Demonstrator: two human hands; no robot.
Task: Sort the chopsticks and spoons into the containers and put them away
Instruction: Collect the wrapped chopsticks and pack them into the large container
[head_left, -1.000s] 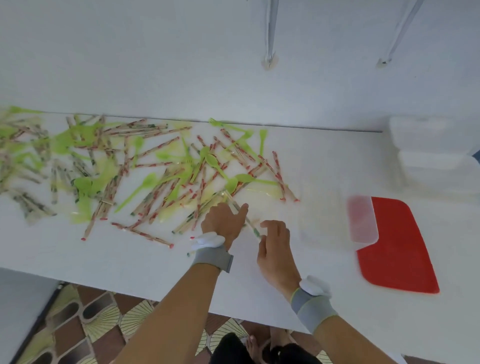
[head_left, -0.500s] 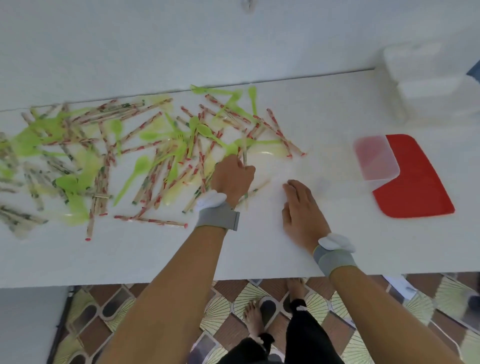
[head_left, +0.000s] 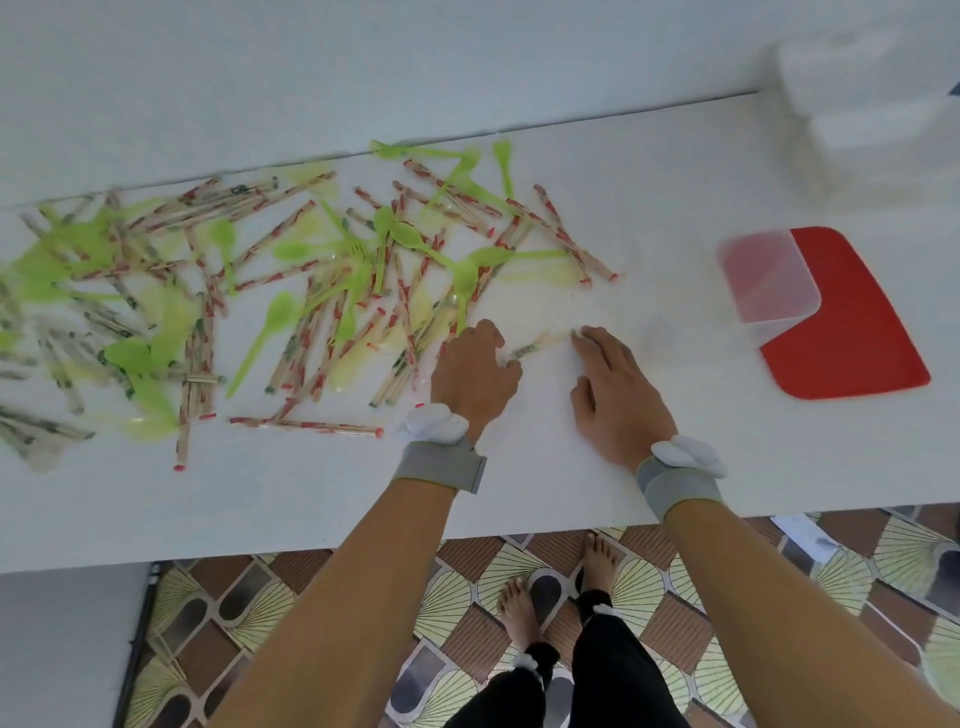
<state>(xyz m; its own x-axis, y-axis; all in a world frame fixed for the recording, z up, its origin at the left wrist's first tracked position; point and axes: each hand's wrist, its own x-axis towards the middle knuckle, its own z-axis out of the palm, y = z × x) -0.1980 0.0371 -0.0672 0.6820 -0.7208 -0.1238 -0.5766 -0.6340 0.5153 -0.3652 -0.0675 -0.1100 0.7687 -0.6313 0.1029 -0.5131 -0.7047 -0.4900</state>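
Head view: we see a clear container (head_left: 768, 283) overlapping a red lid (head_left: 852, 332) right of our hands. Wrapped chopsticks (head_left: 306, 332) and green plastic spoons (head_left: 270, 322) litter the white counter (head_left: 675, 197), blurred at left. Left hand (head_left: 475, 366) curls around one wrapped pair (head_left: 540, 344); right hand (head_left: 610, 384) lies flat, fingertips touching it.

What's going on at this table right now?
A person is sorting a scatter of wrapped chopsticks and green plastic spoons. The left hand grips one wrapped chopstick pair while the right hand touches its far end with straight fingers. The clear container on the red lid looks empty.
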